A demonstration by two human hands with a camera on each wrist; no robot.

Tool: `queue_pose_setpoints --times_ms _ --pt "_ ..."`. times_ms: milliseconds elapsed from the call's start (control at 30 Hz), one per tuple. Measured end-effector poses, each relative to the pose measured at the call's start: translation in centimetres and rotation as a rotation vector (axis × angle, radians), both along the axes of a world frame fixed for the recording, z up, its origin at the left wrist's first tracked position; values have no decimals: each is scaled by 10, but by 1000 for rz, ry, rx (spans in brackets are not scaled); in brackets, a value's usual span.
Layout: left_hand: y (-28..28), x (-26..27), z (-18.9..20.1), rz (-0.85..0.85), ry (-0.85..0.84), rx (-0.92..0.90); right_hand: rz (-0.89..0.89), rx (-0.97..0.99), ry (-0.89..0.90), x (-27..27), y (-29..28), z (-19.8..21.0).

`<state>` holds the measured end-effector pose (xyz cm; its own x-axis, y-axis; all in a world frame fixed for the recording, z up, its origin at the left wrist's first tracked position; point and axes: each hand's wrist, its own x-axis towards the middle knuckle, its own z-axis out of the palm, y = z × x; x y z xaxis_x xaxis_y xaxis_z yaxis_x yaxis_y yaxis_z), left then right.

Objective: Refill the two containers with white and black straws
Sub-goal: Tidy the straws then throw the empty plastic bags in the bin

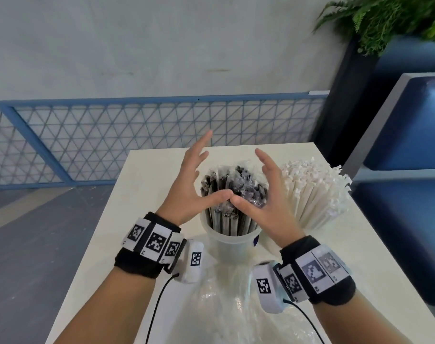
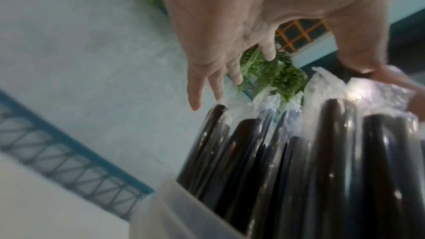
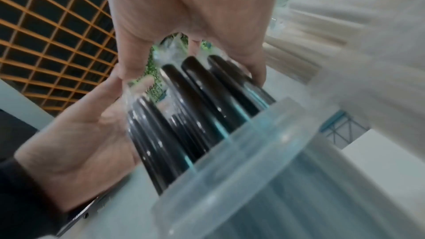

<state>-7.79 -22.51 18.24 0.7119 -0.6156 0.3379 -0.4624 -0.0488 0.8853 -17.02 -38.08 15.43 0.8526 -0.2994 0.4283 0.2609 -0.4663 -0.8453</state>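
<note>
A translucent plastic container (image 1: 230, 245) stands mid-table, packed with black straws (image 1: 238, 189) in clear wrappers. My left hand (image 1: 194, 180) and right hand (image 1: 268, 192) flank the straw tops, fingers straight and spread, thumb tips meeting over the near side of the bundle. Neither hand grips a straw. The left wrist view shows my left hand (image 2: 230, 34) above the black straws (image 2: 322, 152) and the container (image 2: 174, 210). The right wrist view shows my right hand (image 3: 184, 24) cupped behind the black straws (image 3: 197, 101). White straws (image 1: 315, 192) fan out to the right; their container is hidden.
A crumpled clear plastic bag (image 1: 236, 309) lies on the white table (image 1: 142, 194) in front of the container. A blue mesh railing (image 1: 137, 135) runs beyond the far edge. A blue seat (image 1: 410, 135) and a green plant (image 1: 397, 16) are at the right.
</note>
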Motion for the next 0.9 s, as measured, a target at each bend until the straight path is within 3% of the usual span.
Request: queue_pose_setpoints --times_ms 100,200,267,367,433,500,567,667,900 --pt "-5 -1 -2 -37 -316 160 16 -66 115 3 4 -8" --pt "-6 4 -14 -63 -347 431 63 -85 183 5 7 -13" --pt "-3 5 -20 -82 -327 509 112 -30 204 2 7 -12" --pt "9 10 -17 -158 -114 292 172 92 250 -5 -5 -7" --pt "16 17 -20 -184 94 172 218 58 366 -5 -12 -9" --pt "14 24 -32 -207 172 292 263 -11 485 0 -13 -11" --pt "6 25 -45 -215 121 420 261 -57 514 6 -9 -13" --pt "0 26 -49 -132 95 379 158 -5 455 9 -7 -15" --pt "-8 19 -12 -90 248 -96 29 248 192 3 -2 13"
